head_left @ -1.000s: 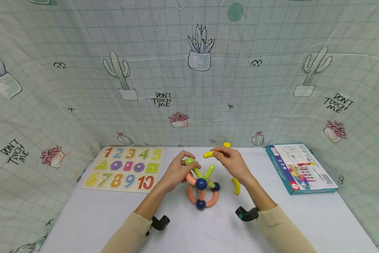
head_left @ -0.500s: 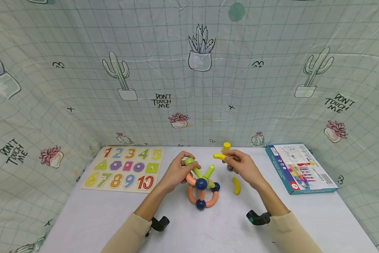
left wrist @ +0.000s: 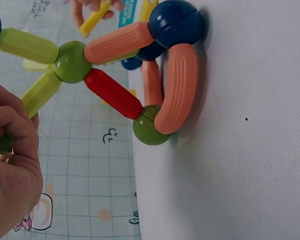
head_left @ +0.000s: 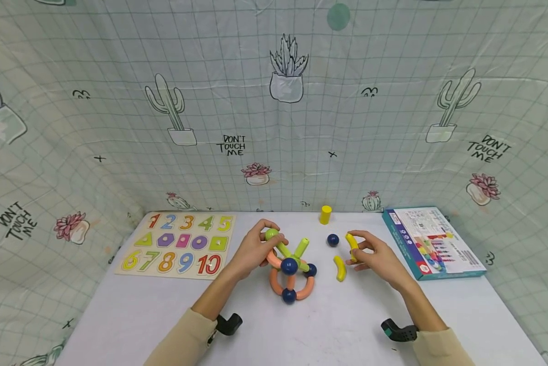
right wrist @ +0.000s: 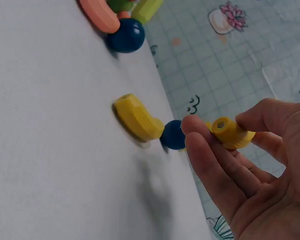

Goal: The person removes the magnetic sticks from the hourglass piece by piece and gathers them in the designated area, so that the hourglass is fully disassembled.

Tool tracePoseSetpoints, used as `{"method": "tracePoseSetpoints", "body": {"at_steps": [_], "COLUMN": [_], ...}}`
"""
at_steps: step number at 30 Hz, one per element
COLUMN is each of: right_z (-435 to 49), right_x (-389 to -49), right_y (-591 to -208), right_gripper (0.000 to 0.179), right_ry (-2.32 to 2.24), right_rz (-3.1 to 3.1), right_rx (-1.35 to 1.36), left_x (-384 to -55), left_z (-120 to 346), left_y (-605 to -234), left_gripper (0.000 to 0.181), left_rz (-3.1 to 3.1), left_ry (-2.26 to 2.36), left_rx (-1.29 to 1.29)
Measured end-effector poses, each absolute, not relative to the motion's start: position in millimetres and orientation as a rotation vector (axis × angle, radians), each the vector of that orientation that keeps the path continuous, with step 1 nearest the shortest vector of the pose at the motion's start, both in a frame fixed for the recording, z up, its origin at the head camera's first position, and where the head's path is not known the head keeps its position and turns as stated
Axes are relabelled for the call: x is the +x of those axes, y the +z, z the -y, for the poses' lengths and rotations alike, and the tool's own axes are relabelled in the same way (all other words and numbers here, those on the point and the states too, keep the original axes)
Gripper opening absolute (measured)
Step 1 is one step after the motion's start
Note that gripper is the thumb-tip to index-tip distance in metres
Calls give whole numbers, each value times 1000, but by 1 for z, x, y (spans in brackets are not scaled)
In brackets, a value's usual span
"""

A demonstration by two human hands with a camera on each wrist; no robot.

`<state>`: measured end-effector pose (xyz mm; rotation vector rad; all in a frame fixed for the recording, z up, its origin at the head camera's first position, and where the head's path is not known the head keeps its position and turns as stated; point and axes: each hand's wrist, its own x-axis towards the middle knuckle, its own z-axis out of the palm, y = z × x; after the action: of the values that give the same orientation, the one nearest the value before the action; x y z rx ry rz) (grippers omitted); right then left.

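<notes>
My left hand (head_left: pixel 254 249) grips the top of a magnetic stick-and-ball structure (head_left: pixel 289 266), with its fingers round a light-green ball (head_left: pixel 271 234). Orange curved sticks, navy balls and green sticks make up the structure, which stands on the table. A red stick (left wrist: pixel 113 94) in it shows in the left wrist view. Out to the right, my right hand (head_left: pixel 378 258) pinches a yellow curved stick (head_left: pixel 352 247) between thumb and fingers, raised off the table. Just left of that hand, a second yellow curved stick (head_left: pixel 340 269) lies on the table, with a loose navy ball (head_left: pixel 332 240) behind it.
Toward the back stands a yellow cylinder (head_left: pixel 326 215). A number and shape puzzle board (head_left: pixel 175 245) lies at the left, and a teal-edged toy box (head_left: pixel 435 244) at the right. A patterned cloth (head_left: pixel 274 127) rises behind the table.
My right hand has moved right and toward me, away from the structure, turning the yellow curved stick more upright. The navy ball and yellow cylinder now show fully. My left hand stays put.
</notes>
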<state>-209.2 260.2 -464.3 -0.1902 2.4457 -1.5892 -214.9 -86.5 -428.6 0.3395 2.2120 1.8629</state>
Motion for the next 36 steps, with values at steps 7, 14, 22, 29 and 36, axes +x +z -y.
{"method": "tracePoseSetpoints", "body": {"at_steps": [7, 14, 22, 29, 36], "right_z": [-267, -266, -266, -260, -254], "right_x": [-211, -206, -204, -205, -204], "right_y": [-481, -488, -495, -495, -491], "right_gripper": [41, 32, 31, 32, 27], "right_ry": [-1292, -1128, -1046, -1135, -1148], "right_rz": [-2628, -2728, -2797, -2722, -2659], "right_rx": [-66, -58, -13, 13, -15], "left_x": [-215, -216, -217, -216, -215], "left_z": [88, 85, 83, 85, 88], "left_y": [-428, -429, -428, -428, -428], "left_gripper": [26, 31, 29, 31, 29], "left_rz": [-2204, -2196, -2205, -2213, -2217], "left_ry": [1865, 1849, 1838, 1838, 1843], "left_rx": [353, 369, 373, 370, 355]}}
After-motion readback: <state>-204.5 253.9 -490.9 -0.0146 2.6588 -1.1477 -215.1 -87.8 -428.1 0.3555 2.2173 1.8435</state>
